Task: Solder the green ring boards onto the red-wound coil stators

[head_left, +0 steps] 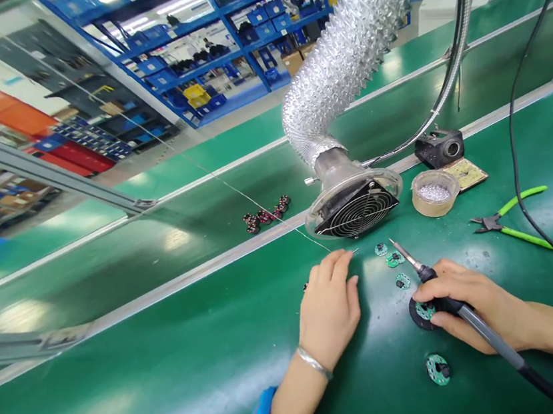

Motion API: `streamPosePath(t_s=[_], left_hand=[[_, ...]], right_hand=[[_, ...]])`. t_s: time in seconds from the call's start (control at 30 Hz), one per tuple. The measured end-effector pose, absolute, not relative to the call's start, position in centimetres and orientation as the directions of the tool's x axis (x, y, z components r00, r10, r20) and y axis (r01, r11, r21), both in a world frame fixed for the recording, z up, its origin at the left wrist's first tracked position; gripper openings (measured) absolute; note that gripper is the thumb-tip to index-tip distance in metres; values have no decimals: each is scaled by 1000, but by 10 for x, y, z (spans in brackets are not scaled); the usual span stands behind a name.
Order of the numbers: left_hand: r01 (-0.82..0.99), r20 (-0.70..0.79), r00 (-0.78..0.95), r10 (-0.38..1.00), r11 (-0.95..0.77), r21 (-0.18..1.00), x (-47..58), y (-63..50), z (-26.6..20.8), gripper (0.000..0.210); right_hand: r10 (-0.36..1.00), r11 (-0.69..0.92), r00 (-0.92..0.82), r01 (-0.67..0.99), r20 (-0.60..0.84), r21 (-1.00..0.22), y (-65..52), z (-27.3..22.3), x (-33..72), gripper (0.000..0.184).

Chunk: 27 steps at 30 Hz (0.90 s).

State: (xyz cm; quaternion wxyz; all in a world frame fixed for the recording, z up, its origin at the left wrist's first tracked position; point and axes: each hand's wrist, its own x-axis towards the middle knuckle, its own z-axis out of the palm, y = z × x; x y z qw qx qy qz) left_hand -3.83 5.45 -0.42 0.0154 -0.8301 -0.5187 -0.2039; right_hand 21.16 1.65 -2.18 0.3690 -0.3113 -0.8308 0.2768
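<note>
Head view: the right hand (483, 292) grips a soldering iron (488, 334) beside small circuit boards (394, 259); the left hand (326, 305) pinches thin wire (355, 250). I'd move both slowly, skin clear of likely heat.

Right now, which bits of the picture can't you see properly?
Head view: part of the soldering iron, covered by the right hand.
Head view: the palm of the left hand, hidden behind that hand's back.
Head view: marks on the lowest green board, too small to read.
Head view: the top of the silver hose, cut off by the upper edge.
</note>
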Motion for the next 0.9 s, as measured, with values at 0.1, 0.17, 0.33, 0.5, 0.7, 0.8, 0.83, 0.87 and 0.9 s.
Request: streamPosePath(t_s=[0.1,0.17,0.33,0.5,0.7,0.8,0.83,0.87,0.9], left_hand=[[911,211,407,889,-413,-19,-38,69,-8,38],[919,140,393,909,-386,-73,-37,76,-10,32],[936,100,349,932,-342,-77,-37,81,-10,20],[921,109,385,916,-390,21,-33,60,-2,20],[739,254,406,878,-479,473,-22,28,4,15],[636,308,412,858,-513,577,-21,22,0,13],[607,323,421,848,-528,595,-21,20,-1,13],[578,339,433,836,-545,607,-21,19,-2,14],[549,357,447,821,-566,614,-21,17,-3,15]], right_hand=[[698,678,-554,308,454,-667,17,-22,214,35],[693,683,-565,316,447,-659,17,-21,214,35],[680,691,-583,309,444,-653,17,-19,214,36],[700,678,-549,310,456,-667,16,-17,215,40],[686,689,-579,323,440,-649,15,-19,214,34],[692,678,-601,350,400,-647,15,-22,216,34],[694,676,-606,359,389,-644,15,-23,216,33],[694,675,-609,366,383,-641,15,-24,217,33],[695,675,-610,372,380,-637,15,-25,217,33]])
